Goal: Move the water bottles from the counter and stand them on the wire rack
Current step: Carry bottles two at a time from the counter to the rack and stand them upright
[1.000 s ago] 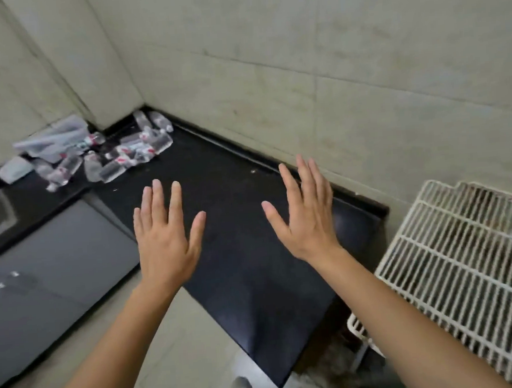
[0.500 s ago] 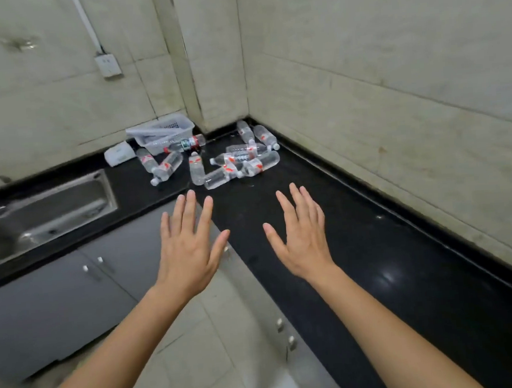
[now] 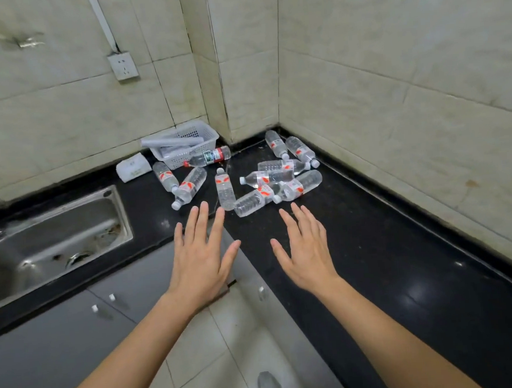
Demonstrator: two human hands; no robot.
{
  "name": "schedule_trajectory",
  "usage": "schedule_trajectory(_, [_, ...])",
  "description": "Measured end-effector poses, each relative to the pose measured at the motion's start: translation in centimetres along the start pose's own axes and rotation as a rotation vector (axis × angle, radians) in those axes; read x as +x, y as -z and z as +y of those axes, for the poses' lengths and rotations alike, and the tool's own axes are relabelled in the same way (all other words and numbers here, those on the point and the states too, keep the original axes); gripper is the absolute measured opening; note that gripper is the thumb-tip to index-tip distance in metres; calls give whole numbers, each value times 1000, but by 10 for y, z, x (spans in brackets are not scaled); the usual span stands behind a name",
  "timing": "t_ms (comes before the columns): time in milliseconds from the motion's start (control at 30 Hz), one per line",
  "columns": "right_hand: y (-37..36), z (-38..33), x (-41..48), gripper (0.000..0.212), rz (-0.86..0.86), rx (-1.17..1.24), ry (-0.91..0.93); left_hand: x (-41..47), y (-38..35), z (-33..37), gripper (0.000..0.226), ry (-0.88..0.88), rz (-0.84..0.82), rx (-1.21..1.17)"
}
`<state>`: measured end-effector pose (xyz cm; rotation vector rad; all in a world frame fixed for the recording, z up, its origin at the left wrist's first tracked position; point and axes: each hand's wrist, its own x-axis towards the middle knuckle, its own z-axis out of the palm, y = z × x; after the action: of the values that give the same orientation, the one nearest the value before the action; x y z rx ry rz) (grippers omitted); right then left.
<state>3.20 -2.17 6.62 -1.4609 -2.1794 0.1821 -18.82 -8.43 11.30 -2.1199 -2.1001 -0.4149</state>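
A: Ten or so bottles point(image 3: 250, 201) lay flat on the counter point(image 3: 373, 246), all piled near the corner where the two walls met. None stood up.

B: Where were the hands?

A: Both were out in front, short of the pile. The left hand point(image 3: 203, 258) and the right hand point(image 3: 305, 251) were spread flat with the fingers apart, holding nothing. The bottles lay just past the fingertips, toward the corner.

B: Which bottle was closest?

A: Two were. One bottle point(image 3: 224, 190) pointed its cap at the corner and its bottom at the left hand, almost touching those fingertips in the picture. Another one lay slanted next to it, between the two hands, cap toward the corner side. I think the left hand was a bit nearer to both.

B: So how should a hand grab?

A: I guess around the middle, across the long side, since they could roll.

B: Anything else near the corner?

A: A basket point(image 3: 184, 144) sat by the wall, with one red-cap bottle point(image 3: 208, 157) beside it. A sink point(image 3: 54, 235) was farther off. The rack did not show.
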Motion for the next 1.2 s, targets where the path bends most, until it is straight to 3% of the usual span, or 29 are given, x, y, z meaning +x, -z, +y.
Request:
schedule_trajectory(267, [-68,15,174,62,-58,31,-77,189,-42,-84,75,-34,-127,39])
schedule_trajectory(500, [-100,24,269,68,-200,110,-321,309,-87,-140,75,88,-237,-166])
schedule_trajectory(700, [-152,47,296,79,-339,152,-617,370,-175,-172,75,63,-505,-174])
schedule_trajectory(933, [-218,46,310,93,-464,257,-1072,429,-270,-190,105,443,-887,-434])
schedule_trajectory(1067, [-253,21,312,102,-466,277,-1260,432,-303,-193,126,539,-1005,-485])
schedule_trajectory(1200, [-274,4,313,105,-291,340,-1368,427,-317,-190,117,537,-962,-533])
